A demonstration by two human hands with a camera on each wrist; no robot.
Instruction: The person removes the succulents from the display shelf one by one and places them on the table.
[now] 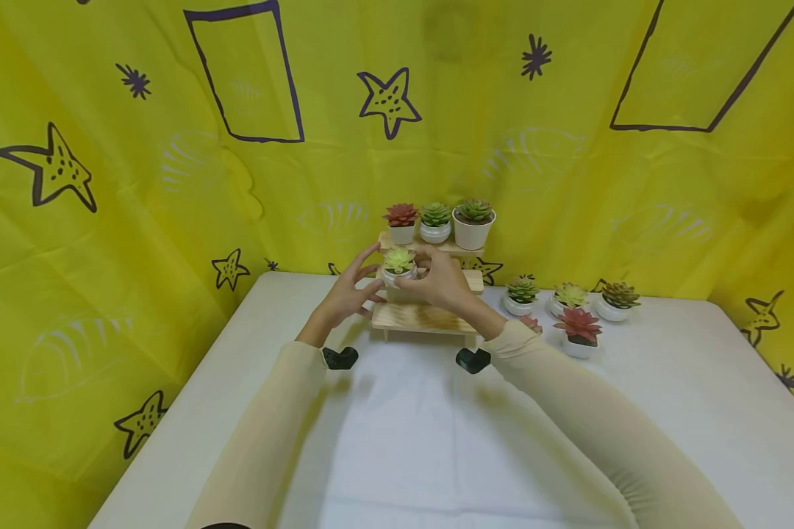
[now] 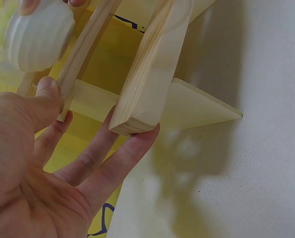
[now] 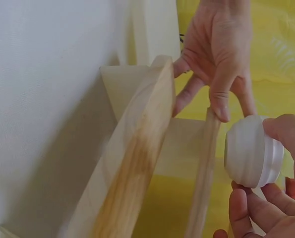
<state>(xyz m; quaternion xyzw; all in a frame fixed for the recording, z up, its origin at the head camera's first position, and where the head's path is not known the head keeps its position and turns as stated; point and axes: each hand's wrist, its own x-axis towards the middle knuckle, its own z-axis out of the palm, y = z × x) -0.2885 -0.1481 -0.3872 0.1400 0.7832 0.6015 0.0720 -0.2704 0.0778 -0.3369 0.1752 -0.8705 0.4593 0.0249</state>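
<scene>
A tiered wooden stand (image 1: 423, 317) is on the white table. My left hand (image 1: 347, 297) grips its left end, thumb on the middle shelf (image 2: 90, 49) and fingers against the end of the bottom shelf (image 2: 137, 116). My right hand (image 1: 440, 281) holds a small potted succulent (image 1: 399, 264), yellow-green in a ribbed white pot (image 3: 251, 151), with thumb and fingers around the pot. The pot is at the left end of the middle shelf, close over the wood, and the right wrist view shows it tilted sideways because of the camera's angle.
Along the top shelf stand a red succulent (image 1: 401, 224), a green one (image 1: 435, 224) and a larger one (image 1: 473, 228). Several more potted succulents (image 1: 578, 334) stand on the table right of the stand, one partly behind the right sleeve. A yellow patterned curtain (image 1: 331, 169) hangs behind.
</scene>
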